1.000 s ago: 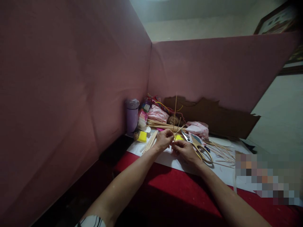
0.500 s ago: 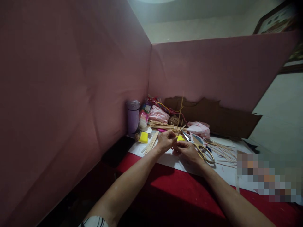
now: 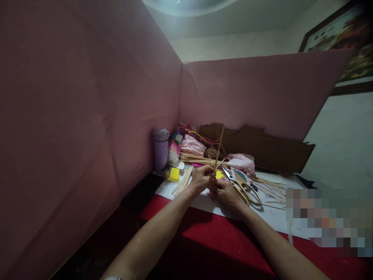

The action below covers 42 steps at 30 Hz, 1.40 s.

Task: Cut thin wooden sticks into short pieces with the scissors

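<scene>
My left hand (image 3: 201,178) and my right hand (image 3: 223,191) meet over a white sheet (image 3: 253,212) on the red table (image 3: 210,241). Both are closed in a pinch on thin wooden sticks (image 3: 219,146); one long stick rises up and slightly right from between the fingers. Gold-handled scissors (image 3: 243,185) lie just right of my right hand. A small yellow piece (image 3: 219,174) shows behind my fingers.
A purple cup (image 3: 161,149) stands in the corner by a yellow block (image 3: 174,174). Bundled sticks (image 3: 198,158), pink cloth (image 3: 241,162), twine ball (image 3: 212,152) and brown cardboard (image 3: 262,146) lie behind. Loose sticks (image 3: 272,188) spread at right. Pink partition walls (image 3: 87,116) enclose the left and back.
The upright stick has tilted from near vertical to leaning right and sits lower. Both hands stayed together; the camera tipped up slightly.
</scene>
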Motion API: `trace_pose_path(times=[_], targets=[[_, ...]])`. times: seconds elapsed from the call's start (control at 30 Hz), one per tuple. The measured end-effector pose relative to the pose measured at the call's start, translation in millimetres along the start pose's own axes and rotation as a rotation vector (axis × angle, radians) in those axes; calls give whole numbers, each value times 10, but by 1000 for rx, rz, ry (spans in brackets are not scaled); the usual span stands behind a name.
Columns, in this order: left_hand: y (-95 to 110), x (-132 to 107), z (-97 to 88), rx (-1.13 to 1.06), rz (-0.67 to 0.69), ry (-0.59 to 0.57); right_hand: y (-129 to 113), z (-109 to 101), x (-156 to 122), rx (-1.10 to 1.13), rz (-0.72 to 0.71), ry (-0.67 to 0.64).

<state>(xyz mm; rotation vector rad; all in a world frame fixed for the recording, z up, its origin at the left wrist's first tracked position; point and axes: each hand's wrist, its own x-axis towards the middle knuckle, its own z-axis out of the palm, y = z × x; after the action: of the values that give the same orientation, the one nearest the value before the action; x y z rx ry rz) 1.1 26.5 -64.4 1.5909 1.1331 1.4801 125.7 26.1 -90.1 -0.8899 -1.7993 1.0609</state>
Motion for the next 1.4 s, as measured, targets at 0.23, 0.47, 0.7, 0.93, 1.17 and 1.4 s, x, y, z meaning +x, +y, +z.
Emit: trace_pose_path(times=[0.23, 0.47, 0.7, 0.93, 1.17, 1.4], targets=[[22, 17, -14, -61, 25, 20, 16, 12, -6, -36, -62, -26], [60, 4, 8, -223, -18, -50, 17, -5, -11, -46, -48, -20], [83, -2, -27, -278, -31, -110, -41, 11, -25, -32, -23, -9], [358, 171, -24, -288, 138, -67, 34, 46, 0, -8, -18, 22], [553, 370, -138, -255, 80, -364, 35, 33, 22, -43, -5, 45], [494, 277, -75, -244, 33, -331, 29, 20, 34, -177, -109, 130]])
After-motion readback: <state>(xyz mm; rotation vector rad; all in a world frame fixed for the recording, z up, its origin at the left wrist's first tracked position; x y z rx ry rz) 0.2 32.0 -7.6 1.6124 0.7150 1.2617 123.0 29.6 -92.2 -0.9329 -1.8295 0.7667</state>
